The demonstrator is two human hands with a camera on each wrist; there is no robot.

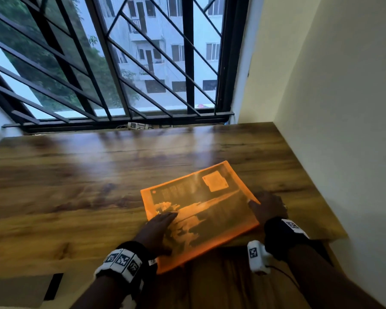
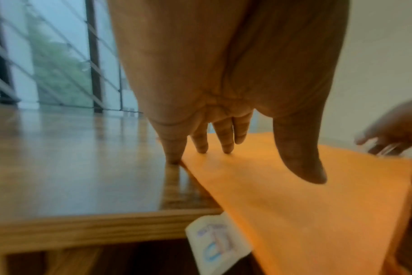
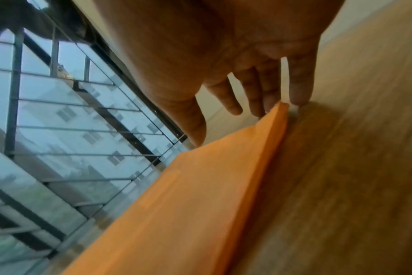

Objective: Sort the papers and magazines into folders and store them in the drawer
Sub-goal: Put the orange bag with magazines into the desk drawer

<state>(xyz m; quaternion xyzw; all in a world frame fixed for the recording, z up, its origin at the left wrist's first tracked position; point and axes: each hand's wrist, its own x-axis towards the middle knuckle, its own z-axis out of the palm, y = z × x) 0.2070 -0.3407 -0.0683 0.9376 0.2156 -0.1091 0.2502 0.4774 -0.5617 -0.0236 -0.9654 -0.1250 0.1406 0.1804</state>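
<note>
An orange see-through folder with a dark printed magazine inside lies at the right of the wooden table, its near corner overhanging the front edge. My left hand lies flat on the folder's left part with straight fingers pressing down on the folder. My right hand is at the folder's right edge. Its fingers stay straight beside that edge of the folder, and the thumb rests on top. A white printed sheet pokes out below the folder at the table's front edge.
A barred window runs along the table's far side, with a white power strip on the sill. A pale wall borders the table on the right. Brown surfaces show below the front edge; what they are is unclear.
</note>
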